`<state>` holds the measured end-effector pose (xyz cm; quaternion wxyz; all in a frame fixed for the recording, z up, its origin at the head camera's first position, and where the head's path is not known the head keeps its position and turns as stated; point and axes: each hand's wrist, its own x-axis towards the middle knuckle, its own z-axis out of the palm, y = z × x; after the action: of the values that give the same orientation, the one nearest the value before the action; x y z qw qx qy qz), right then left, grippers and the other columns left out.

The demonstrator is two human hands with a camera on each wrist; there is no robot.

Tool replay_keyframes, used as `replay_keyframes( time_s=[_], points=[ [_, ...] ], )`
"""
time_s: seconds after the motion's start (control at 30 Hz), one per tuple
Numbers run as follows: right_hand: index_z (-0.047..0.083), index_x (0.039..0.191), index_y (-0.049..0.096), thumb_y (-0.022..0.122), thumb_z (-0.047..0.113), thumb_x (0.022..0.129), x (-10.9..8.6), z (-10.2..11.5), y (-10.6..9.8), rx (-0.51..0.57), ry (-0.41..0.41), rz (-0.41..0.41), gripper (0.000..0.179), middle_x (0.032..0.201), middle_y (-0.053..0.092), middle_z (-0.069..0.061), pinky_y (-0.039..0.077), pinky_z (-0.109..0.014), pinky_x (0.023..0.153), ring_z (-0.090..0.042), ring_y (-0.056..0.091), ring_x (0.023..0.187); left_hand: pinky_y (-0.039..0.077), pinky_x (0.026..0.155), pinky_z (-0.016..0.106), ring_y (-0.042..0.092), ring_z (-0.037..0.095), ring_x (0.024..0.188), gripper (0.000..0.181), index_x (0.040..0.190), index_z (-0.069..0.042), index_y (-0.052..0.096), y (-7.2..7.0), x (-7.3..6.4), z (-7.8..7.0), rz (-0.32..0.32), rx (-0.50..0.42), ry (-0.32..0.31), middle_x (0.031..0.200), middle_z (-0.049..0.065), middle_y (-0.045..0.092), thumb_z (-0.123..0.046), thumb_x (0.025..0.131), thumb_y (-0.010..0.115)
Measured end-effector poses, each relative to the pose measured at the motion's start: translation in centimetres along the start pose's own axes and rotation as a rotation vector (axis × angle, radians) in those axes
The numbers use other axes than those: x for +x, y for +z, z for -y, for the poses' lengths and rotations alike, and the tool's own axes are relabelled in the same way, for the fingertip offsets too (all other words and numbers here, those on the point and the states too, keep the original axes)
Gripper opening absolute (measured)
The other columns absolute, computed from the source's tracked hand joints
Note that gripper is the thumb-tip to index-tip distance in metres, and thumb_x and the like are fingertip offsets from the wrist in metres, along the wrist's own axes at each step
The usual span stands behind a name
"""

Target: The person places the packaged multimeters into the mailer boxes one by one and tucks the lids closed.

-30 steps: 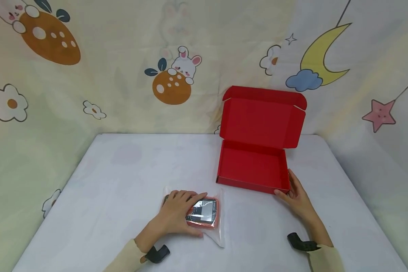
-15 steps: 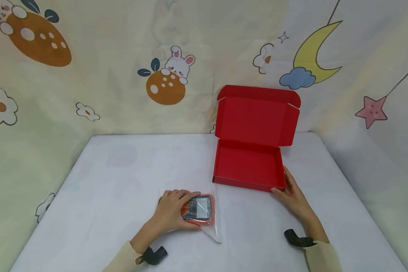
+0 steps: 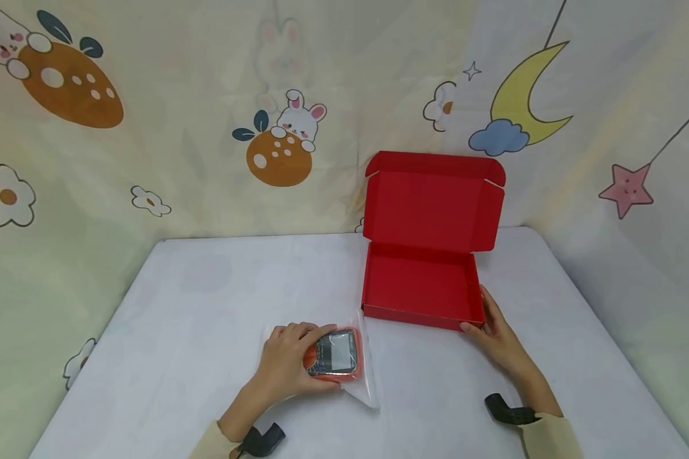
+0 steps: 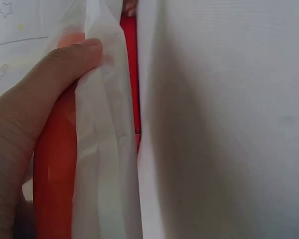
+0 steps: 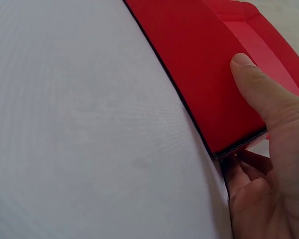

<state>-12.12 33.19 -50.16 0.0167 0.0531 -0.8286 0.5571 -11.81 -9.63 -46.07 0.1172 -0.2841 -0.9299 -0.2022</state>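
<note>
The left hand (image 3: pixel 289 357) grips an orange device (image 3: pixel 341 354) inside a clear bag (image 3: pixel 369 379), thumb on the near side, fingers over the far side; both lie at the near part of the tabletop (image 3: pixel 224 287), left of the red box (image 3: pixel 419 315); the right hand (image 3: pixel 499 338) holds the box's near right corner, thumb on its front wall; beyond, its lid (image 3: pixel 430 207) stands raised before a patterned backdrop (image 3: pixel 201 95).
</note>
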Motion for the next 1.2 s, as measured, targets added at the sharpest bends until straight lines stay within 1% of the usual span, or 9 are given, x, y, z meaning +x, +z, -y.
replay_keyframes(
  time_s=[0.23,0.33,0.47,0.7,0.8,0.9,1.07,1.2],
  points=[
    [0.029,0.158,0.002,0.064,0.017,0.094,0.0,0.0,0.0,0.005,0.022,0.001,0.089,0.161,0.013,-0.019,0.037,-0.005,0.092,-0.042,0.023,0.141,0.046,0.083,0.039,0.055,0.015,0.1,0.088,0.134,-0.031,0.057,-0.9,1.3,-1.0,-0.031,-0.007,-0.003,0.112,0.0,0.063,-0.064,0.057,0.084],
    [0.029,0.158,0.002,0.065,0.016,0.094,-0.1,0.1,-0.2,0.007,0.021,-0.002,0.09,0.161,0.013,-0.019,0.038,-0.005,0.091,-0.046,0.022,0.14,0.046,0.082,0.038,0.056,0.017,0.101,0.086,0.133,-0.03,0.059,-1.1,2.0,-1.6,-0.052,-0.02,-0.002,0.112,0.002,0.063,-0.061,0.057,0.085],
    [0.028,0.158,0.003,0.065,0.016,0.094,-0.3,0.2,-0.4,0.014,0.022,-0.005,0.09,0.161,0.013,-0.019,0.038,-0.005,0.091,-0.047,0.021,0.14,0.047,0.081,0.038,0.057,0.018,0.1,0.085,0.132,-0.03,0.059,-1.1,3.0,-2.0,-0.078,-0.036,-0.005,0.112,0.003,0.063,-0.058,0.057,0.086],
    [0.024,0.158,0.003,0.065,0.013,0.093,-0.1,0.2,0.0,0.064,0.011,-0.001,0.091,0.161,0.012,-0.018,0.037,-0.007,0.093,-0.047,0.019,0.141,0.049,0.079,0.04,0.059,0.021,0.099,0.086,0.133,-0.028,0.058,-1.3,4.8,-2.4,-0.118,0.024,0.015,0.112,0.006,0.063,-0.057,0.057,0.086],
    [0.025,0.158,0.004,0.066,0.014,0.093,0.0,0.2,0.2,0.065,0.012,-0.005,0.09,0.161,0.013,-0.017,0.037,-0.007,0.094,-0.045,0.02,0.142,0.049,0.078,0.041,0.059,0.023,0.1,0.086,0.134,-0.027,0.057,-1.4,5.8,-2.5,-0.117,0.051,0.002,0.112,0.007,0.063,-0.056,0.058,0.086],
    [0.027,0.158,0.005,0.067,0.016,0.093,0.1,0.2,0.2,0.059,0.027,-0.014,0.09,0.162,0.013,-0.015,0.037,-0.007,0.094,-0.042,0.021,0.143,0.049,0.078,0.041,0.059,0.026,0.1,0.086,0.135,-0.028,0.056,-1.4,6.7,-2.6,-0.114,0.059,-0.01,0.113,0.009,0.063,-0.058,0.059,0.085],
    [0.03,0.158,0.007,0.068,0.022,0.092,0.0,0.4,0.0,0.051,0.045,-0.035,0.091,0.162,0.015,-0.012,0.039,-0.009,0.093,-0.04,0.022,0.144,0.048,0.078,0.043,0.059,0.027,0.1,0.087,0.137,-0.028,0.055,-1.1,8.1,-2.7,-0.122,0.036,-0.023,0.114,0.01,0.062,-0.058,0.06,0.085],
    [0.028,0.158,0.008,0.069,0.021,0.091,-0.4,0.1,0.2,0.067,0.045,-0.024,0.09,0.161,0.016,-0.013,0.042,-0.012,0.092,-0.041,0.023,0.143,0.047,0.08,0.043,0.058,0.026,0.101,0.087,0.137,-0.028,0.054,-0.8,8.5,-2.9,-0.082,0.026,-0.061,0.116,0.01,0.062,-0.057,0.061,0.084]
  ],
)
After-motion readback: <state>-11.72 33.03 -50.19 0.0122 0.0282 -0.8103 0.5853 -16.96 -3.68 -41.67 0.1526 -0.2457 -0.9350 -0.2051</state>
